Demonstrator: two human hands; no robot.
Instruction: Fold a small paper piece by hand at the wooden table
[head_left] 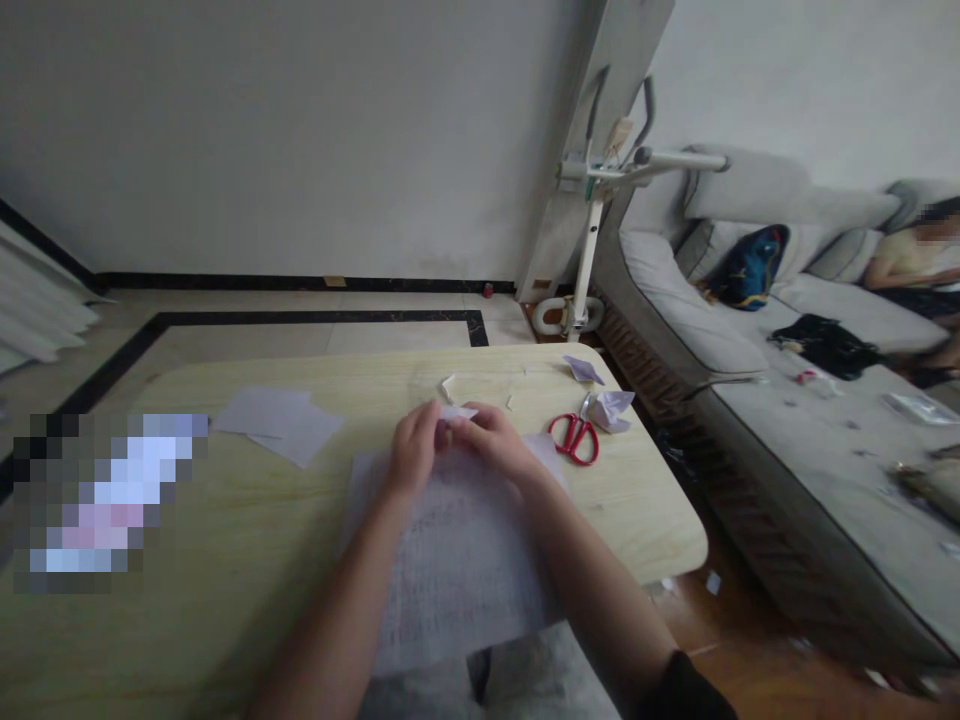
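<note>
Both hands meet over the middle of the wooden table. Between them is a small piece of white paper (456,412). My left hand (414,450) is closed on its left side, and my right hand (491,438) pinches it from the right. Beneath my hands and forearms lies a large printed sheet (457,560), reaching past the near table edge. Red-handled scissors (576,438) rest right of my right hand, beside a crumpled white paper (613,410). A folded paper piece (583,370) sits near the far right corner.
Loose white sheets (277,420) lie on the left of the table (240,560). Small paper scraps (448,387) are beyond my hands. A blurred-out object (120,500) is at far left. To the right stand exercise equipment (589,240) and a sofa (675,300); a person (911,260) sits there.
</note>
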